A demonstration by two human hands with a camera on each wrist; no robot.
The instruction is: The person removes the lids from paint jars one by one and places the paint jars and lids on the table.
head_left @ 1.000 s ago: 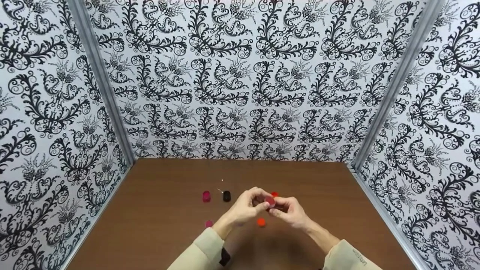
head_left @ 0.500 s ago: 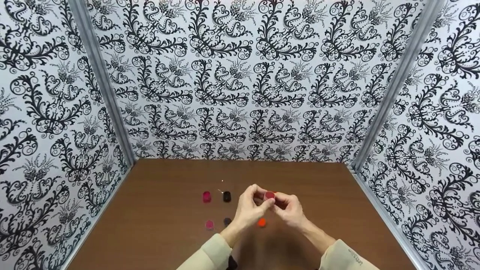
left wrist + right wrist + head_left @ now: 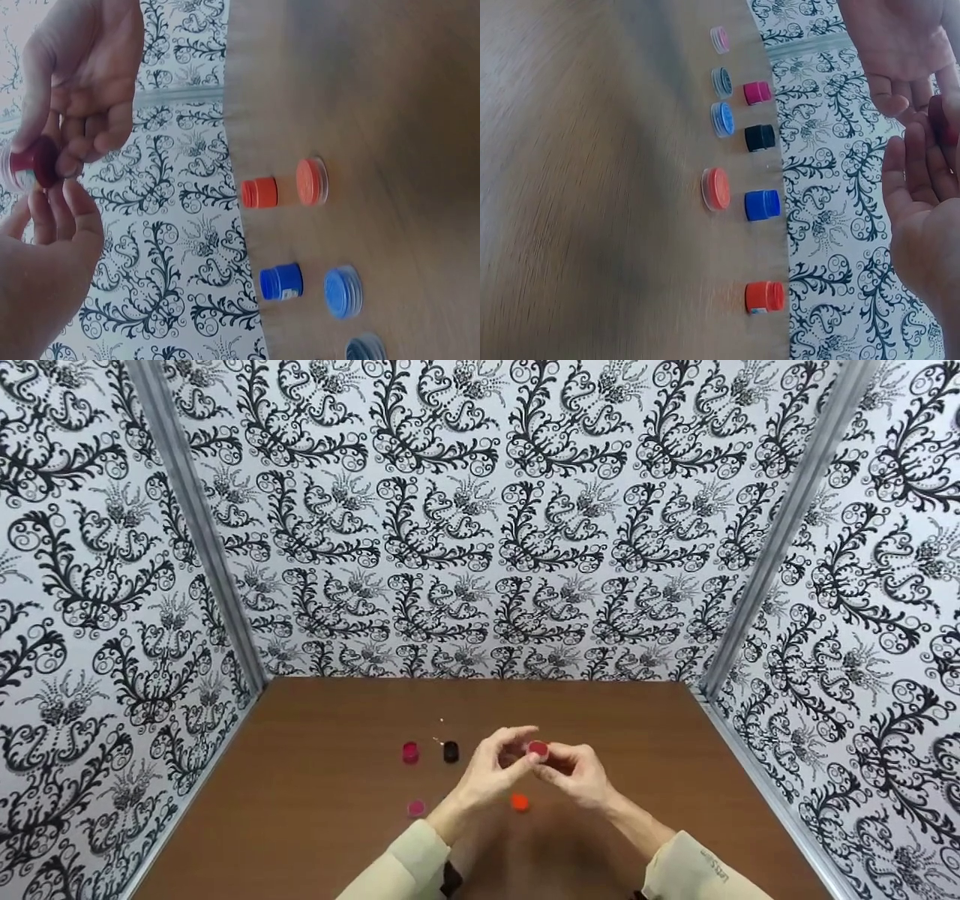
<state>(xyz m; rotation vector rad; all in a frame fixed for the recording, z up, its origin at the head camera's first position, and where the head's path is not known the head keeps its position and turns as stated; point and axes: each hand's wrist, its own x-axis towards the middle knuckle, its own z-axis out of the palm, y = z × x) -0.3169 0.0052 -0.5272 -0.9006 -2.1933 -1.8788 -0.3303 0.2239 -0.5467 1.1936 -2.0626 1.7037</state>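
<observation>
Both hands hold a small dark red paint jar point(image 3: 538, 749) with a clear-edged lid, raised above the table. In the head view my left hand point(image 3: 491, 769) has its thumb against the jar's lid, its index finger lifted away from the rim. My right hand point(image 3: 583, 777) grips the jar from the right with thumb and fingers. The left wrist view shows the jar's red body point(image 3: 37, 161) tilted between the fingers of the right hand point(image 3: 90, 67) and the left hand point(image 3: 49, 274). Fingers hide part of the jar.
Uncapped jars, magenta point(image 3: 757, 92), black point(image 3: 760, 138), blue point(image 3: 762, 205) and orange point(image 3: 765, 297), stand in a row. Their lids lie nearer the person: pink point(image 3: 719, 40), dark point(image 3: 721, 82), blue point(image 3: 722, 119) and orange point(image 3: 717, 188). Patterned walls enclose the brown table point(image 3: 337, 780).
The jar has risen slightly since a second ago. My left index finger has lifted from around the lid's rim, while the right hand keeps its grip.
</observation>
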